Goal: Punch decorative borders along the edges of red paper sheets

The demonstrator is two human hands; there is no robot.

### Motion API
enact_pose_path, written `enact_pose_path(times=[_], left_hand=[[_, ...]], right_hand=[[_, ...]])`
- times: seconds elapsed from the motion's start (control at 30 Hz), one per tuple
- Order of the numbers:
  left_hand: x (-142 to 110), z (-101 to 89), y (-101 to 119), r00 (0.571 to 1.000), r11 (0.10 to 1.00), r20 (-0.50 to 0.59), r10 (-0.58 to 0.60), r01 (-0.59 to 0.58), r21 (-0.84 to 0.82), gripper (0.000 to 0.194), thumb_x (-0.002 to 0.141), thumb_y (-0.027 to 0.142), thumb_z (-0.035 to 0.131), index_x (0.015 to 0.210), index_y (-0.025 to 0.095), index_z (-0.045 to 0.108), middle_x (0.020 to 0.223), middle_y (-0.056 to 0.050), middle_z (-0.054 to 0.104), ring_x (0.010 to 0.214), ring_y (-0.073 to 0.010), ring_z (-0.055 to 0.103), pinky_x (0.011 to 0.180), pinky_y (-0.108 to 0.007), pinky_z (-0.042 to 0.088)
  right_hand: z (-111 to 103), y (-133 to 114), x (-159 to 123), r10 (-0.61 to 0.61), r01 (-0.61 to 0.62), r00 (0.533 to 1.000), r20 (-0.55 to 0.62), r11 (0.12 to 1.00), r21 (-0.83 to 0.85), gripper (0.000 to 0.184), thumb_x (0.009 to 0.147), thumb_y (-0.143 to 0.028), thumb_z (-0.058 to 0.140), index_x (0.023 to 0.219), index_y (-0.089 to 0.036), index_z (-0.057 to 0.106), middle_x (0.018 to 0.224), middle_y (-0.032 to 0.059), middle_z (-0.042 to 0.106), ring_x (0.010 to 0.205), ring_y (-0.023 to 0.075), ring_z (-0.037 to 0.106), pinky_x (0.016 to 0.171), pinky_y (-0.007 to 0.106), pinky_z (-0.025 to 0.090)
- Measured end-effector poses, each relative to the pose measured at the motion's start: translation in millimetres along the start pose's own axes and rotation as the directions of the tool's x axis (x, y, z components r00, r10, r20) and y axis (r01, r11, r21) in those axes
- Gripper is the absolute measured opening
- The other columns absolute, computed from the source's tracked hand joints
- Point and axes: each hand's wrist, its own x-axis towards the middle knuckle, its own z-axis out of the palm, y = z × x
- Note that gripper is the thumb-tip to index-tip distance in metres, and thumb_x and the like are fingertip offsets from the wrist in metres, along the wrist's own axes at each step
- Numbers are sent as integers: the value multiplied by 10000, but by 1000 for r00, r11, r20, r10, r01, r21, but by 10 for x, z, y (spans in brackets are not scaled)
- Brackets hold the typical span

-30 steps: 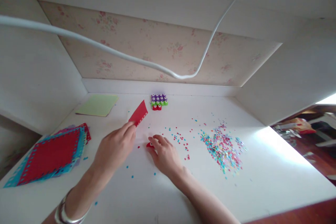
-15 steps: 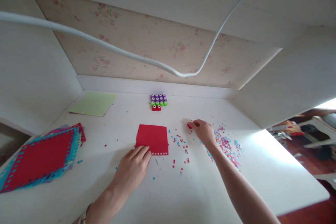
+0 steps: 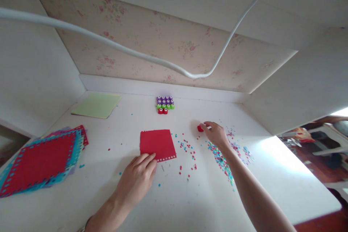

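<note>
A red square of paper (image 3: 157, 140) lies on the white table, with a row of small punched holes along its near edge. My left hand (image 3: 143, 168) rests on its near left corner, fingers stretched and lying flat; the thumb is hidden. Right of the paper, a small red craft punch (image 3: 200, 128) is at the fingertips of my right hand (image 3: 216, 134), thumb and forefinger bent to it. Tiny red and blue punched-out bits (image 3: 187, 146) are strewn between the paper and that hand.
Several purple, green and red punches (image 3: 165, 104) stand in rows at the back. Pale green sheets (image 3: 96, 105) lie back left, punched red and blue sheets (image 3: 45, 161) front left. A confetti heap (image 3: 221, 161) lies under my right forearm. A white cable (image 3: 152, 58) hangs across above.
The red paper has turned slightly counter-clockwise under my left hand. My right hand and the red punch have shifted a little to the right, and the punch shows more of itself.
</note>
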Motion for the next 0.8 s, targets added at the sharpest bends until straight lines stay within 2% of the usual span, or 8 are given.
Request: enact_pose_path(times=[0.13,0.2,0.33,0.43,0.5,0.57,0.67,0.8], left_hand=[[-6,-29,25,1000,1000,22,-6,7,-12,200,892,84,522,984,145,689,1126,-102,715,1003,-265,650,864,-452,552],[-13,-35,38,1000,1000,26,-6,6,-17,203,884,77,529,984,149,690,1140,-96,711,1006,-261,646,874,-445,541],[-28,-34,52,999,999,-7,-46,46,-4,222,888,75,514,984,161,695,1127,-85,712,985,-256,646,871,-443,521],[-42,-56,14,990,991,-46,-133,135,26,230,889,78,508,994,157,696,1077,-87,718,943,-251,650,846,-433,516],[-53,-90,-42,980,979,-54,-192,195,57,245,878,71,513,1027,146,692,1070,-92,716,927,-255,649,834,-432,514],[-60,-129,-107,972,969,-45,-232,235,81,274,858,52,520,1056,138,689,1065,-93,719,932,-261,648,844,-441,505],[-60,-164,-175,974,972,-2,-227,227,70,304,836,30,535,1060,151,701,1084,-81,724,983,-266,642,890,-457,482],[-48,-132,-176,983,983,13,-181,180,22,349,826,21,546,1101,167,705,1168,-82,709,1060,-276,621,936,-475,458]], right_hand=[[9,-178,-39,-49,49,997,-61,999,-14,391,932,-492,443,998,-218,713,1006,78,706,818,220,650,773,331,444],[59,-371,-39,-130,131,989,-65,991,9,377,958,-429,404,1005,-213,710,1011,84,701,835,219,649,783,332,455],[336,-918,49,-320,315,946,53,945,86,305,938,-321,472,1162,-247,665,1138,38,686,846,163,663,814,269,483],[591,-1311,196,-387,375,917,96,919,125,397,930,-252,480,1315,-235,573,1362,58,576,1082,187,624,936,277,458],[710,-1490,302,-402,386,909,108,912,142,414,920,-210,484,1327,-210,564,1405,81,542,1199,216,565,1004,306,421],[773,-1583,384,-402,382,908,117,910,158,381,906,-193,510,1275,-207,602,1357,94,583,1197,240,568,1013,333,415],[781,-1584,419,-373,351,921,112,919,179,279,895,-190,535,1139,-222,666,1214,94,665,1086,252,627,961,358,445],[682,-1486,252,-329,301,940,95,925,233,201,901,-216,547,1053,-236,676,1100,63,707,975,214,664,889,329,482]])
